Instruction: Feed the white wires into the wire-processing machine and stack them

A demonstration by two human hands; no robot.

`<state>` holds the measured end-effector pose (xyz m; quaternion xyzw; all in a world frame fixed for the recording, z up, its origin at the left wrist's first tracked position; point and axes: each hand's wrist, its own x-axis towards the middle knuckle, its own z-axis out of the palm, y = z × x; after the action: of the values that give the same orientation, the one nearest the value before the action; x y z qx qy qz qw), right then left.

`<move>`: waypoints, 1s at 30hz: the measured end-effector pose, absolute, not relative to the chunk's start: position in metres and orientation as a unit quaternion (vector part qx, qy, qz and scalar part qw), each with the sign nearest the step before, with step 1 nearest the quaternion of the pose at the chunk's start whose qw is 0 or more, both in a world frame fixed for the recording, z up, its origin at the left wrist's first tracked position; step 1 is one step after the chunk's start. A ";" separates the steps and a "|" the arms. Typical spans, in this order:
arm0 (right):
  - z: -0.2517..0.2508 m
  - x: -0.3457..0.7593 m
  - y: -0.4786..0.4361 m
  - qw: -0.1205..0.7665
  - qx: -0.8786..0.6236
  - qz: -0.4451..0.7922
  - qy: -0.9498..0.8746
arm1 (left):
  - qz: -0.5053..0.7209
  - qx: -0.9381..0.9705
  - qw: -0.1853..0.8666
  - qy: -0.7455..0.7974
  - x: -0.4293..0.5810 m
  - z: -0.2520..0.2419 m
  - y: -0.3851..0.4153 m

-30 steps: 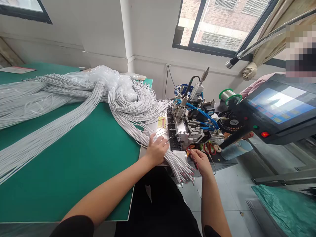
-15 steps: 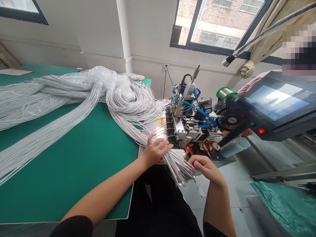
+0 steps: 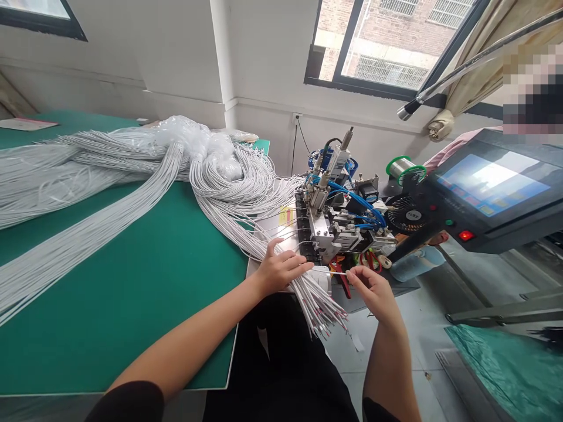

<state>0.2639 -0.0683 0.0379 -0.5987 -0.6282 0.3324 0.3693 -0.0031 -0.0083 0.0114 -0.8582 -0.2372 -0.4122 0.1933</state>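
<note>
My left hand (image 3: 278,271) rests on a bundle of thin grey-white wires (image 3: 314,302) at the table's right edge, fingers curled over them. One single wire (image 3: 331,272) stretches taut from my left fingers to my right hand (image 3: 368,286), which pinches its end. Both hands sit just in front of a small metal machine (image 3: 334,225) with blue hoses. The bundle's stripped ends hang off the table edge above my lap.
Large sheaves of the same wires (image 3: 132,170) spread across the green table (image 3: 132,293). A touchscreen panel (image 3: 488,187) with a red light stands at right, a small black fan (image 3: 407,215) and a wire spool (image 3: 402,168) beside the machine. Red-handled scissors (image 3: 373,261) lie near my right hand.
My right hand has risen from the bundle's ends and drawn one wire out sideways, now taut between both hands. My left hand stayed on the bundle.
</note>
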 end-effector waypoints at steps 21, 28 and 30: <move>-0.004 0.219 -0.021 0.657 -0.423 0.490 -0.386 | -0.421 -0.852 0.199 -0.238 -0.003 0.009 -0.011; -0.013 0.220 -0.012 0.642 -0.464 0.462 -0.399 | -0.431 -0.845 0.211 -0.236 -0.004 0.010 -0.012; -0.018 0.224 -0.011 0.601 -0.518 0.414 -0.446 | -0.438 -0.833 0.223 -0.252 -0.004 0.011 -0.013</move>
<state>0.2242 -0.0112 -0.0176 -0.5180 -0.4456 0.4145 0.6011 -0.0042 -0.0131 0.0106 -0.8334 -0.2520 -0.4383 0.2235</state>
